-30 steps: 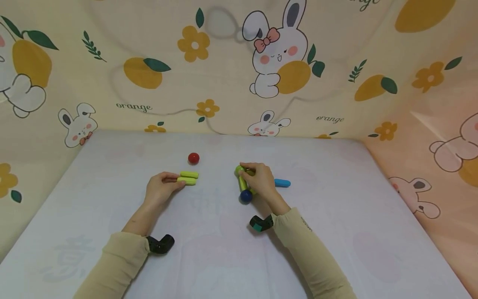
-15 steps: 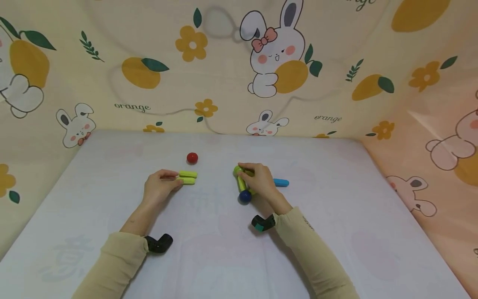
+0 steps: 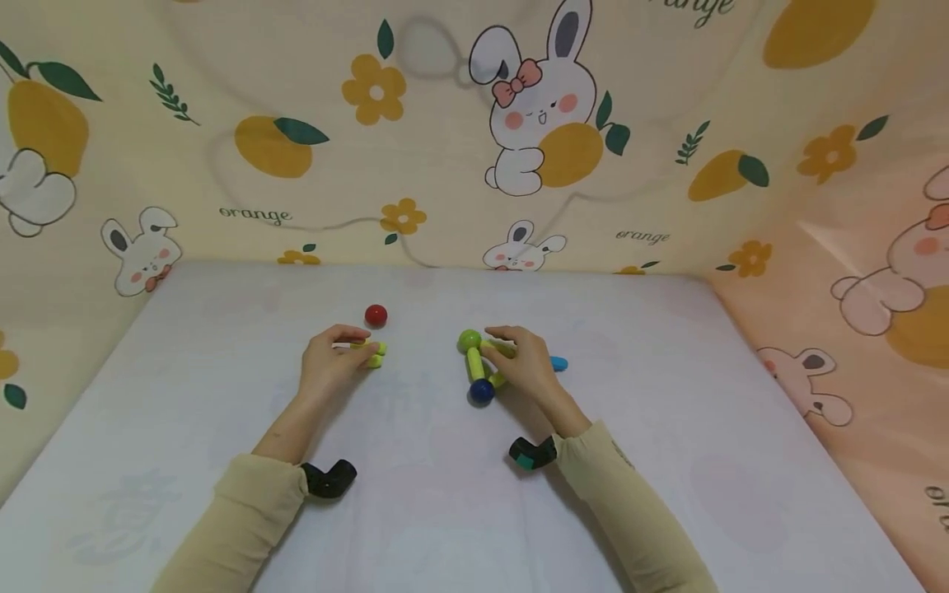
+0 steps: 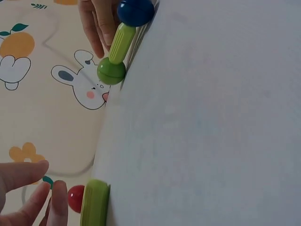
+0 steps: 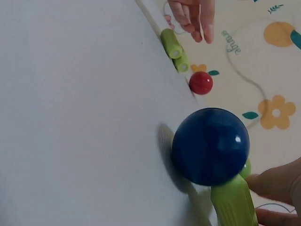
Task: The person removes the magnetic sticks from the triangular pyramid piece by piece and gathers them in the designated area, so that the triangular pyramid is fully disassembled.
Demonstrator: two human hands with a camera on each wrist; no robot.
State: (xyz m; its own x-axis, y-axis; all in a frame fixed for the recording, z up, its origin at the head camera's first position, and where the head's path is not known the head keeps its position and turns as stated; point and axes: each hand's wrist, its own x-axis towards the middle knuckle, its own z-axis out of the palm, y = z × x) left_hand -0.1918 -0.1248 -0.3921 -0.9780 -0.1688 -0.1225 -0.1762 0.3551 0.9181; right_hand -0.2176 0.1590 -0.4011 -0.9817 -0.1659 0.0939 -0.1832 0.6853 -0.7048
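My left hand (image 3: 331, 362) hovers over two short lime sticks (image 3: 376, 361), fingers loosely bent and apart from them in both wrist views. A shiny red ball (image 3: 376, 315) lies just behind these sticks. To the right, a green ball (image 3: 469, 341) and a dark blue ball (image 3: 482, 390) are joined by a lime stick (image 3: 475, 366). More lime sticks run from both balls toward my right hand (image 3: 525, 362), which partly covers them. Its thumb and fingers are spread beside the green ball, pinching nothing visible. A blue stick (image 3: 559, 363) pokes out beyond that hand.
Everything lies on a white-covered table (image 3: 445, 511). A patterned cloth wall (image 3: 437, 156) with rabbits and oranges rises behind it and at both sides. Black wrist devices sit at the left sleeve (image 3: 329, 479) and the right sleeve (image 3: 532, 453).
My right hand has let go of the green ball and drawn slightly right. My left hand has lifted off the lime sticks and shifted right over them. The view has turned slightly right.
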